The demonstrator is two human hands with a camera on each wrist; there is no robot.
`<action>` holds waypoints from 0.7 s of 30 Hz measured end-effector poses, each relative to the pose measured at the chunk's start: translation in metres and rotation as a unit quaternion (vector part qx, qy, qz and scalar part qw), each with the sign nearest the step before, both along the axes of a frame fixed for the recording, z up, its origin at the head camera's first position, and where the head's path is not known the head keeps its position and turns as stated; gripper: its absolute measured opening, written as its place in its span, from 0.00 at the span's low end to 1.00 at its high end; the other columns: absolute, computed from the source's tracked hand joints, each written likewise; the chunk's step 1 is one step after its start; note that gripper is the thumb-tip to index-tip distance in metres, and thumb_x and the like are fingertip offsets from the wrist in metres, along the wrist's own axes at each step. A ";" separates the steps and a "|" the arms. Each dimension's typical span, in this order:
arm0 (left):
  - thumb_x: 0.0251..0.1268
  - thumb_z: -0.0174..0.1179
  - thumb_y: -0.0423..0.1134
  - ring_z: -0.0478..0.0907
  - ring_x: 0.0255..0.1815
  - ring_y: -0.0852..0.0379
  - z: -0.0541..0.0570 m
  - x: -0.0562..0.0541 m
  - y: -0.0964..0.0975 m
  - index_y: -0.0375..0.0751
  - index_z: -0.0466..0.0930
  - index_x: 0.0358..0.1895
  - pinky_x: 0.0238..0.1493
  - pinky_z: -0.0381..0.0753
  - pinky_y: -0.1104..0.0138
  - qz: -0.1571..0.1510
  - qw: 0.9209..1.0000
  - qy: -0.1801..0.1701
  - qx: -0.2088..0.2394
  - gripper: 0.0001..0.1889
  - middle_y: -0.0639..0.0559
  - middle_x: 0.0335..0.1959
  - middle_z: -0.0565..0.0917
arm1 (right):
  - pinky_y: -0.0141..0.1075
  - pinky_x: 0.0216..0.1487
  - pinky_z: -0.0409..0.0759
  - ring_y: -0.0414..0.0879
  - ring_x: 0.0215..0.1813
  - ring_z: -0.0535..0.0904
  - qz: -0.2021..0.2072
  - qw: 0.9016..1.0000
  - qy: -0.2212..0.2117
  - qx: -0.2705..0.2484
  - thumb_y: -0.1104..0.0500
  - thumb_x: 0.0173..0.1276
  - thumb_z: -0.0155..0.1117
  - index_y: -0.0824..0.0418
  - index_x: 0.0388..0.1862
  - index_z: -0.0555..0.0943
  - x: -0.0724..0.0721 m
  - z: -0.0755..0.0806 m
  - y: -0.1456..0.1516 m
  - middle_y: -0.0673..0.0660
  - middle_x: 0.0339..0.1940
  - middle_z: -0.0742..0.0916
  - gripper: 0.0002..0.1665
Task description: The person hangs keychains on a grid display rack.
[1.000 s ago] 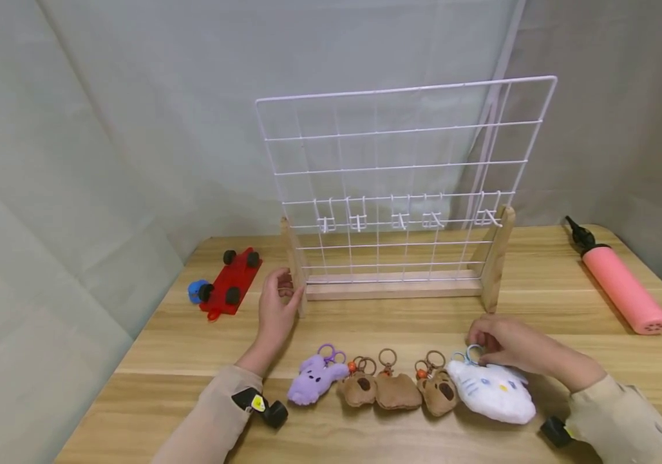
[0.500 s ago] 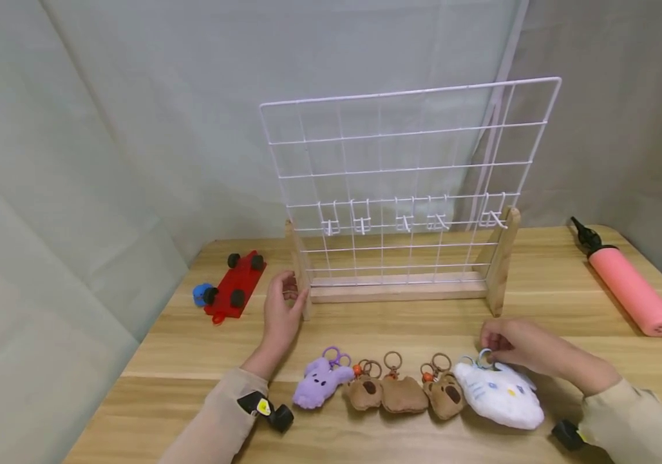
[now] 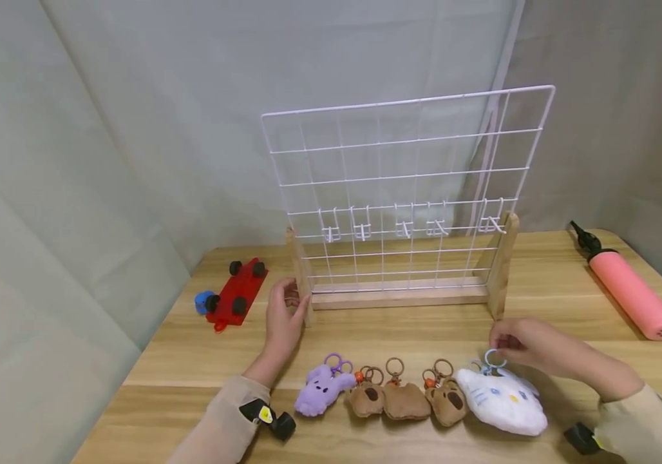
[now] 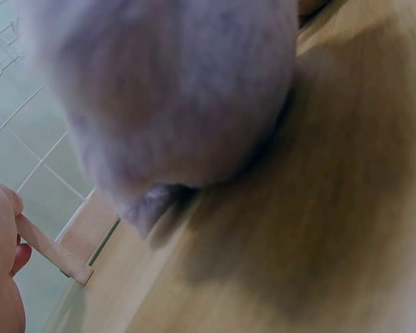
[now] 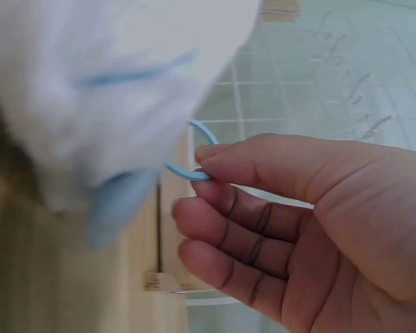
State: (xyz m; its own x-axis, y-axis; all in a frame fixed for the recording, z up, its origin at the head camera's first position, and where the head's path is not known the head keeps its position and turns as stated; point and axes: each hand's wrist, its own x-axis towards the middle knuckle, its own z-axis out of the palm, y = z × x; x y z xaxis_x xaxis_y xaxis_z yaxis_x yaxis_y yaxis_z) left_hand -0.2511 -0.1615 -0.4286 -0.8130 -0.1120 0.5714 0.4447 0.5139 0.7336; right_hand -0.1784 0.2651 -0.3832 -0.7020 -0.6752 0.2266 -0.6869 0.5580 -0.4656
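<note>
My left hand grips the left wooden upright of a white wire grid rack, with the thumb in front. In the right wrist view, my right hand pinches a light blue key ring between thumb and index finger; the other fingers curl loosely. That ring belongs to a white plush cat keychain at the right end of a row. Beside it lie a brown bear-face keychain, a plain brown plush keychain, another brown bear-face keychain and a purple plush keychain.
Several white wire hooks hang in a line across the grid. An upturned red toy car lies to the left of the rack. At the right lies a pink hand pump with a black nozzle. A pale curtain closes off the back.
My right hand has shifted slightly right, with the blue ring drawn along and standing more upright. The left hand stays on the wooden upright. The head view has shifted a little.
</note>
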 end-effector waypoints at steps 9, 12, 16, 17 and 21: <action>0.58 0.62 0.24 0.77 0.40 0.46 -0.001 0.000 0.000 0.26 0.68 0.54 0.40 0.81 0.68 0.005 1.000 0.011 -0.001 0.21 0.34 0.45 0.76 | 0.24 0.22 0.71 0.23 0.28 0.67 0.011 0.999 0.032 0.009 0.71 0.57 0.65 0.54 0.28 0.76 0.007 0.023 0.007 0.38 0.24 0.76 0.13; 0.58 0.62 0.24 0.77 0.40 0.46 -0.001 -0.001 -0.001 0.25 0.68 0.54 0.40 0.82 0.66 0.001 1.000 0.015 -0.002 0.21 0.34 0.45 0.75 | 0.24 0.22 0.70 0.23 0.29 0.66 0.014 0.999 0.034 0.013 0.71 0.58 0.65 0.53 0.29 0.76 0.011 0.031 0.009 0.38 0.25 0.76 0.13; 0.58 0.61 0.23 0.76 0.39 0.46 -0.001 -0.001 0.000 0.25 0.68 0.54 0.39 0.83 0.62 -0.002 1.000 0.018 -0.004 0.20 0.33 0.44 0.75 | 0.24 0.23 0.71 0.23 0.29 0.67 0.015 0.999 0.026 0.016 0.71 0.59 0.65 0.52 0.31 0.76 0.016 0.040 0.011 0.38 0.25 0.77 0.13; 0.58 0.61 0.23 0.76 0.39 0.46 -0.001 0.000 0.000 0.25 0.68 0.54 0.39 0.83 0.62 -0.001 1.000 0.017 -0.004 0.20 0.34 0.44 0.75 | 0.24 0.23 0.71 0.23 0.29 0.67 0.013 1.000 0.022 0.018 0.71 0.59 0.65 0.52 0.31 0.76 0.017 0.042 0.012 0.38 0.26 0.77 0.14; 0.58 0.62 0.23 0.76 0.39 0.47 -0.001 0.000 0.001 0.25 0.68 0.54 0.39 0.83 0.62 0.002 1.000 0.014 -0.006 0.20 0.34 0.44 0.75 | 0.24 0.23 0.71 0.23 0.29 0.67 0.005 0.999 0.019 0.037 0.70 0.59 0.66 0.50 0.32 0.76 0.022 0.050 0.015 0.36 0.27 0.77 0.15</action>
